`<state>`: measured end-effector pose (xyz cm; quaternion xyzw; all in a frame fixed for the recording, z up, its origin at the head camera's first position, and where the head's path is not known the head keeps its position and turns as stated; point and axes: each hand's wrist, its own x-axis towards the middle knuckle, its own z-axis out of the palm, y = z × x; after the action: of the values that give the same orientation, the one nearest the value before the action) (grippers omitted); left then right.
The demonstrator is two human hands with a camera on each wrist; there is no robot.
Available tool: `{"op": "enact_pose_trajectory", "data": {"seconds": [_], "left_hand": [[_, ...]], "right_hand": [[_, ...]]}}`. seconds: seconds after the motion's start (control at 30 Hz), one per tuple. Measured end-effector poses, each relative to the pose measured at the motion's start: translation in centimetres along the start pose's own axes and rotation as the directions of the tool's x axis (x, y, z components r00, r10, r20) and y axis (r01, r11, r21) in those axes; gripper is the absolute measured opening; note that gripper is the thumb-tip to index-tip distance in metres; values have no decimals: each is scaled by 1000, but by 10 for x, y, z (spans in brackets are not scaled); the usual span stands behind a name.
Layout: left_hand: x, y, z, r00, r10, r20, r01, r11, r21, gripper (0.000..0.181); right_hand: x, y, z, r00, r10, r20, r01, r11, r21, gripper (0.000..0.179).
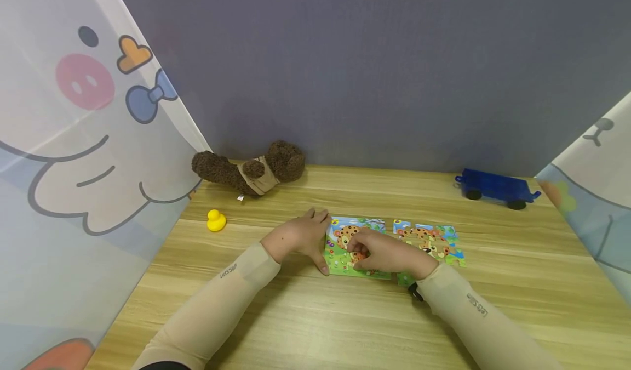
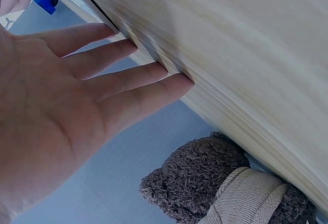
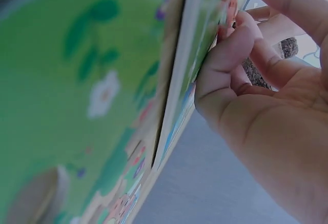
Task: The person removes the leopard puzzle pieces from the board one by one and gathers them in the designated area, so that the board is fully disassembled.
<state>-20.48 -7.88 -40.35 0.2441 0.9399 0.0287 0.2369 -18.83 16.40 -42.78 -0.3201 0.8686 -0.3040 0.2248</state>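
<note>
A jigsaw puzzle board [image 1: 337, 268] with a spotted cartoon leopard on green grass lies flat on the table. My left hand [image 1: 304, 239] rests at its left edge, fingers straight and spread, thumb beside the near left corner. In the left wrist view, the fingertips [image 2: 179, 83] are down at the tabletop beside the board. Over the board's middle, my right hand [image 1: 382, 251] has curled fingers and pinches a small orange puzzle piece [image 3: 231, 9] close over the picture. Much of that piece is hidden by the fingers.
Right of the board lies a second leopard puzzle [image 1: 451, 249] with gaps between its pieces, partly under my right forearm. A brown plush bear [image 1: 256, 172] lies at the back left, a yellow rubber duck [image 1: 216, 221] nearer. A blue toy wagon [image 1: 498, 188] stands back right.
</note>
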Motion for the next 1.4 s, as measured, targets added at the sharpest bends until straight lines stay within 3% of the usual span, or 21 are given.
{"op": "enact_pose_trajectory", "data": {"seconds": [0.9, 1.4], "left_hand": [[-1, 0, 2, 1000, 1, 7, -1, 1000, -5, 143], [0, 0, 2, 1000, 2, -5, -2, 1000, -3, 143]], "right_hand": [[-1, 2, 3, 999, -39, -4, 39, 999, 6, 27], [-1, 0, -2, 997, -46, 61, 39, 993, 107, 10]]}}
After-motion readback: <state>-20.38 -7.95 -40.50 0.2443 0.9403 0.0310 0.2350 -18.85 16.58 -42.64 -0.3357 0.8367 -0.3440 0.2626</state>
